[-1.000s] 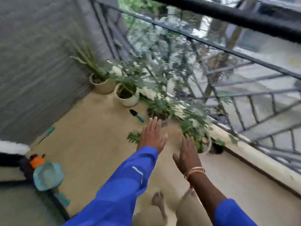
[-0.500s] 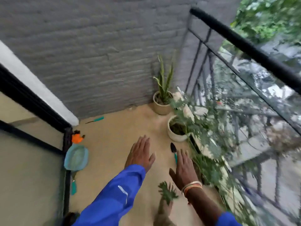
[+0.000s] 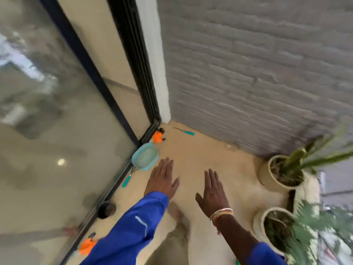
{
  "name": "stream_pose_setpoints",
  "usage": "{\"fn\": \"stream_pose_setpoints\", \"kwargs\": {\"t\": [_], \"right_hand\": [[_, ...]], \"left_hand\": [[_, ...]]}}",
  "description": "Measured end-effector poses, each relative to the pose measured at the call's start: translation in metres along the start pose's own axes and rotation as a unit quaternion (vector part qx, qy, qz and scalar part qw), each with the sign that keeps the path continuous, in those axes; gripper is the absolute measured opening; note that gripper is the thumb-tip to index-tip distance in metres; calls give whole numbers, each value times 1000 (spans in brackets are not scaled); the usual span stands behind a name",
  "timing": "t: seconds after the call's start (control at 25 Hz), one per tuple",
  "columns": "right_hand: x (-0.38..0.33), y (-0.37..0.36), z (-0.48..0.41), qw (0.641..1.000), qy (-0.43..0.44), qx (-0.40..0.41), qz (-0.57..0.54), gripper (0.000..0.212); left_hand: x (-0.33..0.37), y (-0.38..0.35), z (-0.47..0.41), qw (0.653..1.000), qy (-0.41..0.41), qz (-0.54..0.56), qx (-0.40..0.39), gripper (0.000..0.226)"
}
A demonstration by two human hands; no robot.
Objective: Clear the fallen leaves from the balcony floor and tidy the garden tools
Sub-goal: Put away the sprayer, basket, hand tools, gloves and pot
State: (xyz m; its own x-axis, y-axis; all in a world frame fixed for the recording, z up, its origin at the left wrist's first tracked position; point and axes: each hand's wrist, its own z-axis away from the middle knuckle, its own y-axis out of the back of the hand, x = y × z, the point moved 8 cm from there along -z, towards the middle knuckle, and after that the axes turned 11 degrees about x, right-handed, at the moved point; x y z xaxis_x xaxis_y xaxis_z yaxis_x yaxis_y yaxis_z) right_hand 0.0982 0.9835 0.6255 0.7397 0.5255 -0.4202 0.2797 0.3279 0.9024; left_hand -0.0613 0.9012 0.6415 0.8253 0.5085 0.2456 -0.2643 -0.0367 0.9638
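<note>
Hovering flat — left hand (image 3: 162, 180), right hand (image 3: 214, 192) | teal tub (image 3: 145, 158) | pots (image 3: 270, 170) planted

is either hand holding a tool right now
No, the left hand and the right hand are both spread flat and empty above the balcony floor.

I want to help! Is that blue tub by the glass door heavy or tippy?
The blue tub looks like empty plastic, so probably light. Wide and shallow, it should not tip; it may slide on the smooth floor.
</note>
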Motion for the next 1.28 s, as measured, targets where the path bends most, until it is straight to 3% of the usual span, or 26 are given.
{"fn": "stream_pose_setpoints", "kwargs": {"t": [0.08,0.16,0.28,0.4,0.56,0.68,0.88,1.0,1.12,1.28], "right_hand": [[-20,-17,-52,998,36,-44,-2,88],[-40,-29,-101,994,85,-71,20,87],[-68,-52,-166,983,135,-121,35,86],[-89,-92,-224,969,198,-142,39,88],[-91,-208,-298,935,271,-217,75,86],[-82,-310,-344,912,308,-257,82,84],[-44,-514,-427,897,323,-286,97,85],[-39,-601,-471,907,298,-287,76,88],[-39,-653,-504,927,241,-287,30,85],[-34,-691,-517,933,158,-324,-5,77]], "left_hand": [[-44,-15,-31,997,66,12,-37,69],[-81,-13,-62,994,112,-18,6,72],[-121,-25,-86,972,231,32,14,83],[-148,-59,-108,954,294,41,33,89],[-202,-150,-137,896,438,72,29,73],[-253,-234,-172,861,499,90,47,70],[-362,-408,-238,841,528,96,69,72],[-424,-475,-255,816,558,115,102,73],[-470,-521,-252,754,622,153,145,75],[-486,-560,-243,623,689,308,203,67]]}}
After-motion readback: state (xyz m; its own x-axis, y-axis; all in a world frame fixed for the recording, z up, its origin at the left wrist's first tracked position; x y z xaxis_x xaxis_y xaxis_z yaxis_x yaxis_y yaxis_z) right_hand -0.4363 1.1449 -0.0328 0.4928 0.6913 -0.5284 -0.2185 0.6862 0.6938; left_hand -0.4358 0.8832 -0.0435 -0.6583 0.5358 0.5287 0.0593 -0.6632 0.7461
